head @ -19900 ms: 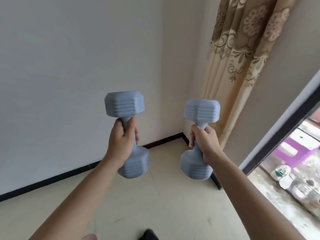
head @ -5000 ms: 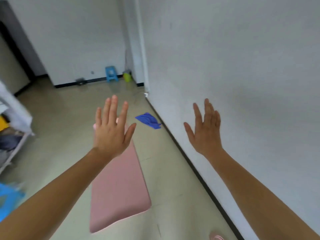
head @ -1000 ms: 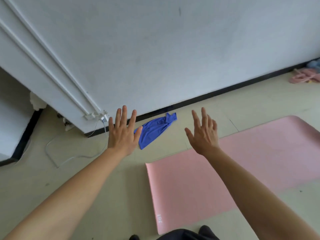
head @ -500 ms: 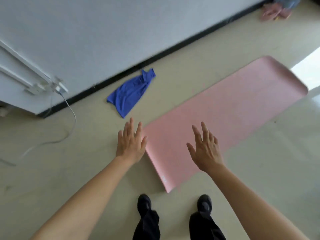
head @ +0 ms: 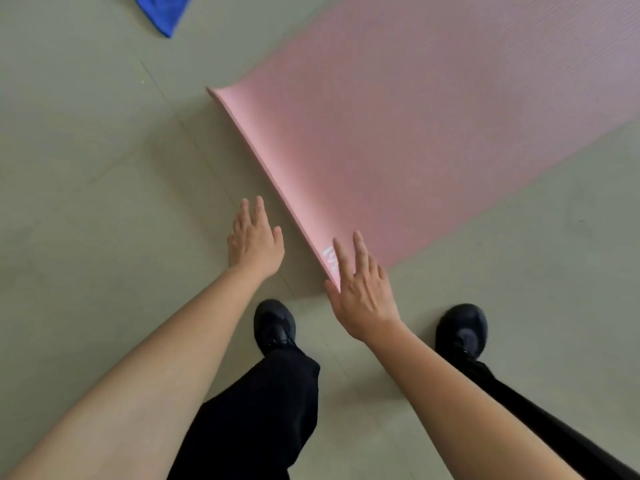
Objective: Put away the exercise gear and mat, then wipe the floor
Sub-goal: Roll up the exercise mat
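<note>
The pink mat [head: 415, 126] lies unrolled on the floor [head: 86, 188], its long axis running from just ahead of the hands up and away to the right, out past the right edge of the view. Its short near edge slants from a slightly curled corner at upper left down to a corner beside the right hand [head: 362, 296]. A pale printed mark sits on the mat close to that lower corner.

The right hand is spread flat, palm down, fingers straight, grasping nothing; its fingertips [head: 356, 237] overlap the mat's lower corner, though whether they press on it cannot be told. The left hand [head: 254, 242] is likewise spread and empty, over bare floor just to the left of the mat's near edge, not touching it.

Behind the hands, two black shoes stand on the floor, the left shoe [head: 275, 325] below the left hand and the right shoe [head: 462, 329] to the right of the right wrist, with black trouser legs [head: 263, 420] below.

Bare tiled floor lies open left of the left hand and right of the right hand. A blue cloth [head: 162, 12] lies well ahead and to the left, apart from the mat.
</note>
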Motion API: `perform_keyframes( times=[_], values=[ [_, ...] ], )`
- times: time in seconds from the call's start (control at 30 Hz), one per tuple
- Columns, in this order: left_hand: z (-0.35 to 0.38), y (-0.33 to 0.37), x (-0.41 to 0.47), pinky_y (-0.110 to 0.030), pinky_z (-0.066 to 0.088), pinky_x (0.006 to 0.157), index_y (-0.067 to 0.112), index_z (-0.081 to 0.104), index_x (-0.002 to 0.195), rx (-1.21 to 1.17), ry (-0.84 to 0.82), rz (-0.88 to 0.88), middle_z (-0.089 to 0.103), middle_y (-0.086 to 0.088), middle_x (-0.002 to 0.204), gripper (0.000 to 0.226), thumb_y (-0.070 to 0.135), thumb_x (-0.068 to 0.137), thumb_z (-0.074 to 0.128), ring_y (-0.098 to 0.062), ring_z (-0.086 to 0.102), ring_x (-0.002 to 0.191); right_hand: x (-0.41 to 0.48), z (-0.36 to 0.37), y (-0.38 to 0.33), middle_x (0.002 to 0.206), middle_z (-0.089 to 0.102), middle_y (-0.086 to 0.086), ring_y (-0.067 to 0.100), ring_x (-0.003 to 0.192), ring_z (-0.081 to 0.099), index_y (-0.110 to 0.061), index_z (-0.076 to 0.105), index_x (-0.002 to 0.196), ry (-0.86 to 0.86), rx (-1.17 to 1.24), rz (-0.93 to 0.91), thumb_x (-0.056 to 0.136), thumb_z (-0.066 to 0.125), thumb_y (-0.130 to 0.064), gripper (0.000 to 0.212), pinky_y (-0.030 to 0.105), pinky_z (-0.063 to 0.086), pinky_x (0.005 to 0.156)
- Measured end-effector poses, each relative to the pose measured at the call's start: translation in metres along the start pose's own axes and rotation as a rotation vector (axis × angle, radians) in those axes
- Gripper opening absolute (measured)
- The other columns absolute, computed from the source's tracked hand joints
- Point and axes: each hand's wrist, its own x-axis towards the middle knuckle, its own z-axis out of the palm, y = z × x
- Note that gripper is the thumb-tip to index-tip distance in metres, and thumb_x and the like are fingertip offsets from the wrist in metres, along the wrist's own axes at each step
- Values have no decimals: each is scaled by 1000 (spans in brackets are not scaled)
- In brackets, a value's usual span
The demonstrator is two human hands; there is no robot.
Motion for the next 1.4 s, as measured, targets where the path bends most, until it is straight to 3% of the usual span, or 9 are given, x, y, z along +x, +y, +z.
perform_keyframes(
  times=[0.23,0.43,0.53,0.67,0.8,0.93,1.1,1.3,1.4],
  values=[
    [73,-20,107,-33,9,121,6,8,156,-409,140,-115,10,-14,163,63,34,105,32,-25,11,151,85,95,8,164,-16,18,38,139,32,-26,-13,157,12,48,-78,100,41,-51,82,48,36,110],
    [90,11,160,-44,14,120,19,21,156,-222,341,320,4,-12,164,69,52,97,34,-32,10,150,131,107,61,164,9,22,41,121,53,-30,4,158,247,82,1,89,57,-30,87,48,49,90],
    [88,41,187,-56,17,115,31,36,150,37,441,486,11,-9,164,64,59,93,32,-36,9,149,145,98,91,159,25,23,43,126,48,-24,26,153,434,54,108,86,52,-19,72,51,46,96],
    [82,76,220,-64,4,114,29,58,131,204,496,551,27,-8,159,58,59,87,35,-33,11,149,168,87,103,140,53,11,37,123,52,-14,44,143,473,64,94,97,42,-37,51,46,44,95],
    [75,100,230,-67,3,112,22,68,114,280,550,556,46,-10,146,59,58,83,33,-30,20,146,186,72,94,126,57,6,30,112,58,-13,22,154,349,59,219,77,49,-80,107,41,46,89],
    [63,114,231,-65,5,112,21,69,113,230,543,586,50,-9,143,67,61,88,22,-26,28,143,191,51,110,108,63,-1,26,100,63,-24,37,134,324,239,173,71,63,-72,83,38,51,77],
    [52,126,229,-56,13,118,17,60,130,168,651,853,47,-17,145,68,63,91,29,-31,35,141,189,1,169,118,46,1,22,98,56,-24,55,128,145,350,191,73,55,-84,81,39,50,87],
    [60,171,237,-57,-2,118,26,40,147,283,540,822,22,-16,160,74,66,92,13,-29,10,150,188,0,176,136,50,11,33,121,52,-21,36,150,640,219,366,99,38,-54,60,45,40,97],
    [55,205,246,-59,-4,117,27,44,144,318,473,780,25,-16,159,70,65,93,14,-28,11,150,185,13,159,142,46,13,35,127,47,-16,31,152,694,103,361,88,42,-71,85,47,36,106]
  ],
)
